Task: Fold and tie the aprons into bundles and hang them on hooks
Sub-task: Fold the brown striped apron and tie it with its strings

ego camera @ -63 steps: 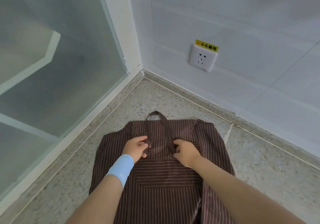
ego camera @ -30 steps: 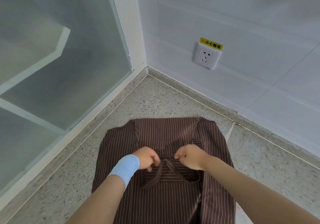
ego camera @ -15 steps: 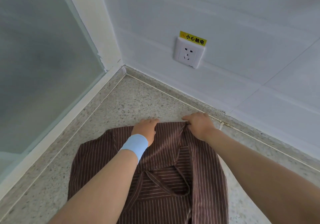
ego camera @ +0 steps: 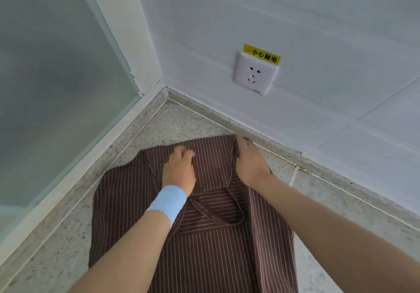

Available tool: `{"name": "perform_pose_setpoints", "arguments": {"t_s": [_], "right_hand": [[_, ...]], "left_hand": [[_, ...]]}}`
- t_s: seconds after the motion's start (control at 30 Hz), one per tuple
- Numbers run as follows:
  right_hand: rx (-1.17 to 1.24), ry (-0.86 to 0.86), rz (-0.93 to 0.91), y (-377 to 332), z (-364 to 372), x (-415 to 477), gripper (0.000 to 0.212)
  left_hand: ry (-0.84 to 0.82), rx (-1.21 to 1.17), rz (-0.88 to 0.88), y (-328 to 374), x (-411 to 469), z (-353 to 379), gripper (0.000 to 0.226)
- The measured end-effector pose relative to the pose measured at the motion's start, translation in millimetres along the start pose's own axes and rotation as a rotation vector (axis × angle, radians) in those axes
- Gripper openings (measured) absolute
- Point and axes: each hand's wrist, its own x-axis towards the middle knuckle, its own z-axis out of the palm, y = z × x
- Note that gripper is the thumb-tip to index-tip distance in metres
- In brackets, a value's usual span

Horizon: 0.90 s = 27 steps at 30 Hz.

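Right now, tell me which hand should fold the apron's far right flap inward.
Right, likely. The right hand grips the apron at its flap edge; the left hand rests on its middle panel, apart from that.

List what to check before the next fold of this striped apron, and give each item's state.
1. Neck strap lying on the apron, not trailing off it: ok.
2. Right hand pinching the top edge: ok.
3. Left hand holding the cloth: cannot tell, fingers curled on top.
4. Apron's lower hem lying flat: cannot tell, out of frame.
5. Cloth clear of the wall socket: ok.
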Motion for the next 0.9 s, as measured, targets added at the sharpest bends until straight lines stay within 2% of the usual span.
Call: {"name": "perform_pose_setpoints", "arguments": {"t_s": [0.07, 0.13, 0.23, 0.33, 0.4, 0.47, 0.53, 0.6, 0.67, 0.73, 0.8, 0.9], "right_hand": [[-0.181, 0.025, 0.037, 1, 20, -26, 0.067], [-0.237, 0.011, 0.074, 2, 38, -53, 0.055], [-0.273, -0.167, 0.092, 8, 57, -71, 0.065], [-0.337, -0.321, 0.076, 17, 54, -52, 0.072], [-0.369, -0.337, 0.077, 16, 42, -38, 0.071], [-0.376, -0.227, 0.053, 4, 35, -36, 0.066], [-0.354, -0.082, -0.058, -14, 39, -50, 0.060], [-0.364, -0.052, -0.259, -31, 56, -74, 0.056], [-0.389, -0.134, -0.469, -45, 79, -97, 0.057], [-0.442, -0.246, -0.599, -54, 101, -116, 0.060], [-0.530, -0.360, -0.609, -57, 115, -126, 0.064], [-0.642, -0.378, -0.524, -60, 122, -137, 0.068]], "left_hand": [[-0.032, 0.084, -0.015, -8, -26, 7, 0.027], [-0.165, 0.136, -0.066, -18, -47, 16, 0.045], [-0.361, 0.220, -0.054, -34, -55, 24, 0.072], [-0.459, 0.203, -0.065, -39, -41, 15, 0.072], [-0.428, 0.181, -0.031, -39, -37, 7, 0.064], [-0.300, 0.118, -0.030, -39, -46, -1, 0.054], [-0.127, 0.089, -0.069, -43, -66, -4, 0.042], [-0.027, 0.057, -0.131, -49, -90, -5, 0.034], [0.002, 0.015, -0.234, -58, -114, -5, 0.034], [0.033, -0.002, -0.371, -68, -138, -7, 0.039], [0.058, -0.001, -0.533, -81, -160, -12, 0.049], [0.014, -0.078, -0.779, -103, -192, -21, 0.066]]}}
